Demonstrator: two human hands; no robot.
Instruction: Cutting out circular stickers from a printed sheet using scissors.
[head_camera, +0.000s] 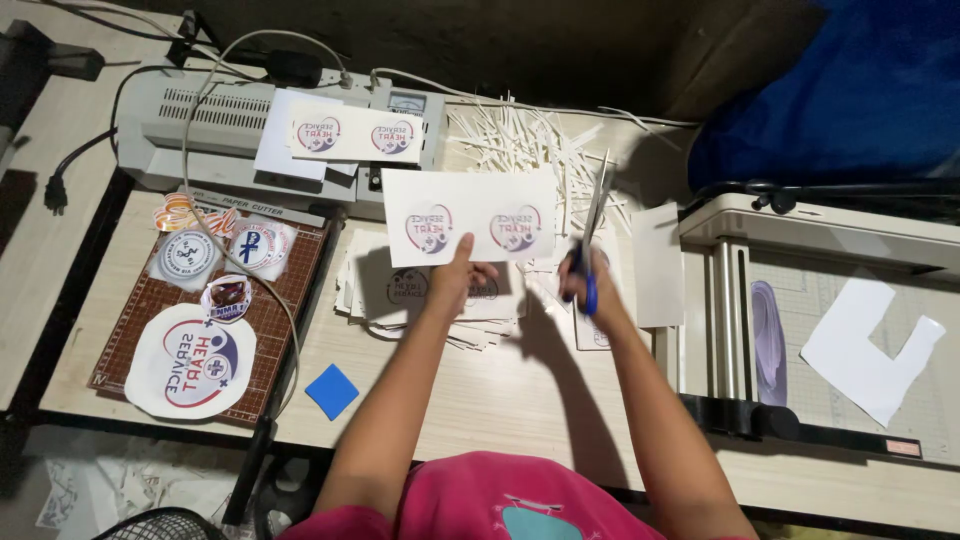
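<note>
Left hand (462, 272) pinches the lower edge of a white printed sheet (469, 216), thumb up on the face of it, holding it lifted above the middle of the wooden table (500, 390). Sheet carries two round red-and-blue emblems side by side. Right hand (590, 285) closed around blue-handled scissors (592, 232), fingers through the loops; blades point up and away, standing just beside the sheet's right edge. Cannot tell whether the blades touch the paper.

Under both hands: a loose stack of cut sheets (395, 290) with the same round emblems, lying flat at mid-table. Behind it, toward the far edge, a heap of thin white paper strips (520, 135).

Far left corner: grey laminator (200, 125) with a printed strip (355, 133) resting on top and a cable looping off it. Near the left edge, a brown gridded paper cutter board (290, 300) bearing round cut-out stickers, one large (190, 362), several small (225, 255). Small blue square (332, 390) lies on the bare table just beside the board's near right corner.

Right side: a second, white trimmer (830, 300) with a notched white paper offcut (870, 345) on its bed. Blue fabric (850, 90) bunched beyond the far right corner.
</note>
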